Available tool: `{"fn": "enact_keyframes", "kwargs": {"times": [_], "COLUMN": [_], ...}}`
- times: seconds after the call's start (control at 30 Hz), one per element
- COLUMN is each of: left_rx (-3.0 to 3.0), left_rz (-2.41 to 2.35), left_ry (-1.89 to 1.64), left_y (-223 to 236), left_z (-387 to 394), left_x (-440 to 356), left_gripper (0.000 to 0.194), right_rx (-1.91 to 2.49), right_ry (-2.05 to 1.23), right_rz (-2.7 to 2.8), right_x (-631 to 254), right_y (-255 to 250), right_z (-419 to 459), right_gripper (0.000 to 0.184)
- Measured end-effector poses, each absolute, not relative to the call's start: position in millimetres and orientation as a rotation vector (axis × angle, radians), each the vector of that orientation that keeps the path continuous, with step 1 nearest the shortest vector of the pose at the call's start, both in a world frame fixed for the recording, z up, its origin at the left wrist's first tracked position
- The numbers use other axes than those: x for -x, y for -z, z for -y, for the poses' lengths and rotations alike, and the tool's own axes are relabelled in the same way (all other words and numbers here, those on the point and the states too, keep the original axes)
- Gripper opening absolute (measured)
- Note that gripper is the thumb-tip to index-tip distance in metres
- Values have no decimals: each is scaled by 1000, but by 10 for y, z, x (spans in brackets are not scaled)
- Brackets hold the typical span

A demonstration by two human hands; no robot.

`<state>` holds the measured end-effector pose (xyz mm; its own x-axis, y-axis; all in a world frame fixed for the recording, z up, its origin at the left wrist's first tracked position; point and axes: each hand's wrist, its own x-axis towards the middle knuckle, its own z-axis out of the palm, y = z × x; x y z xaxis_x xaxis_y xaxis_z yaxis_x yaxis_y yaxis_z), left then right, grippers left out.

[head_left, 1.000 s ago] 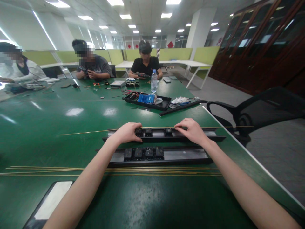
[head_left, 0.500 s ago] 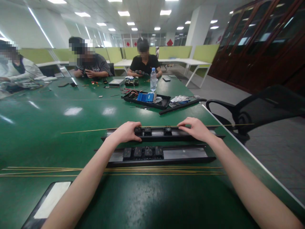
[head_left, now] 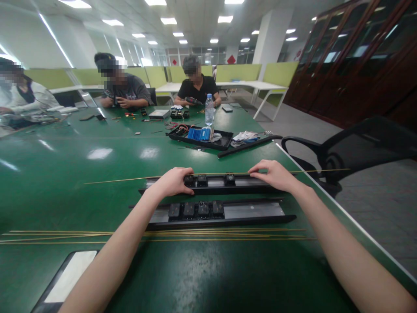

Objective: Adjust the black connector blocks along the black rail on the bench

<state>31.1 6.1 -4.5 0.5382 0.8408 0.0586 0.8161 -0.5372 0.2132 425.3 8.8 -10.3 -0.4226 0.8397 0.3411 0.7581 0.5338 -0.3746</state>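
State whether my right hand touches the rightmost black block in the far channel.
Apart: the head view shows bare far channel between the right hand and that block.

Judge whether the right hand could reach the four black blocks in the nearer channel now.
Likely yes: nothing covers the black blocks, though the right hand has its fingertips at the thin rod.

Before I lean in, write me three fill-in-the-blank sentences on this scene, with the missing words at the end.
1. The long black channel nearer the person holds ____ black square blocks.
2. The bare hand nearer the black mesh office chair is the person's ____ hand.
3. The clear plastic bottle has a ____ cap.
Missing words: four; right; blue.
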Motion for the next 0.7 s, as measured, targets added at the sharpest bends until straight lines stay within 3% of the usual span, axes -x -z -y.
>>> {"fn": "enact_keyframes", "kwargs": {"times": [0.7], "left_rx": [-2607], "left_rz": [-1424], "left_ry": [-211], "left_y": [17], "left_z": [-42], "left_x": [-324], "left_gripper": [53], "right_rx": [1533], "right_ry": [-336], "right_rz": [2269], "right_x": [-4496], "right_y": [-132], "right_z": [-24], "right_gripper": [19]}}
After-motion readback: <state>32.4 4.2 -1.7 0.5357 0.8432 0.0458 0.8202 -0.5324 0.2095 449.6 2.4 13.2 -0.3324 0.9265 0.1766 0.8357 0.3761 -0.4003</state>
